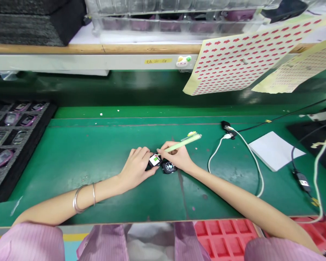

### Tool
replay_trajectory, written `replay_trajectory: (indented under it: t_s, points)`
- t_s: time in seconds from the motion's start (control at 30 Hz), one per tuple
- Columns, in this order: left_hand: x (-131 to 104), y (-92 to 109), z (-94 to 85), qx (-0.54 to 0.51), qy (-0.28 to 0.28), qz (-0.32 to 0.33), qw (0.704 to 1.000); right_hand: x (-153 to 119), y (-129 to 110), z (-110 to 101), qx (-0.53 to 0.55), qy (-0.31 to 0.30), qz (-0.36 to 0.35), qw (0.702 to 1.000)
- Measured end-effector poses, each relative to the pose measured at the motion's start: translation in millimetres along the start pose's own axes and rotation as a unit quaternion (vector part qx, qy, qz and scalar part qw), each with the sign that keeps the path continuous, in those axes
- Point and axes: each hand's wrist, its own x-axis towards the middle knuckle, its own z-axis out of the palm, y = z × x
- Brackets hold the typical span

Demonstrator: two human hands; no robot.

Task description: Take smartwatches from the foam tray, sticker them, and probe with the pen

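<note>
The left hand (137, 165) has its fingers curled narrow around a small dark smartwatch body (154, 160), which lies on the green bench mat (97, 159) with its lit screen facing up. The right hand (177, 157) grips a pale green stylus pen (183, 142) in a writing pinch, fingers closed on the barrel; the pen tip meets the screen of the watch body, and the barrel slants up and away from it toward the far edge of the mat. A second watch unit with a round dark face (168, 167) lies just beside the held one, touching or nearly touching the right hand's fingers; which cannot be told. Two thin bangles (79, 198) circle the left wrist.

Right of the watch body, a white charging cable (244, 145) loops across the mat, and a white pad of paper (274, 149) lies beyond it. Well to the left of the watch body, a black foam tray (29, 141) holds rows of pink-tinted watch units. Above and to the right hang a sheet of red arrow stickers (239, 58) and a second, paler sticker sheet (298, 69), both fixed at the shelf edge. A red compartment tray (222, 239) sits below the near edge of the mat, beside the person's pink sleeves.
</note>
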Motion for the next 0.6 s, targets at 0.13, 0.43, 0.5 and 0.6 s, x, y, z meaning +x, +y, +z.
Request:
replay_trajectory:
  t_s: [0.13, 0.43, 0.5, 0.6]
  points:
    - [-0.3, 0.4, 0.5, -0.001, 0.001, -0.001, 1.0, 0.1, 1.5, 0.7, -0.008, 0.0, -0.005, 1.0]
    - [-1.5, 2.0, 2.6, 0.017, -0.006, -0.009, 1.0, -9.5, -11.1, -15.2, -0.042, 0.037, -0.044, 0.997]
    - [0.2, 2.6, 2.7, 0.019, -0.012, -0.01, 1.0, -19.7, -16.1, -28.4, -0.12, 0.005, -0.101, 0.988]
    - [5.0, 4.4, 3.7, 0.027, -0.019, -0.01, 0.999, -39.7, -15.9, -44.4, -0.293, -0.113, -0.212, 0.925]
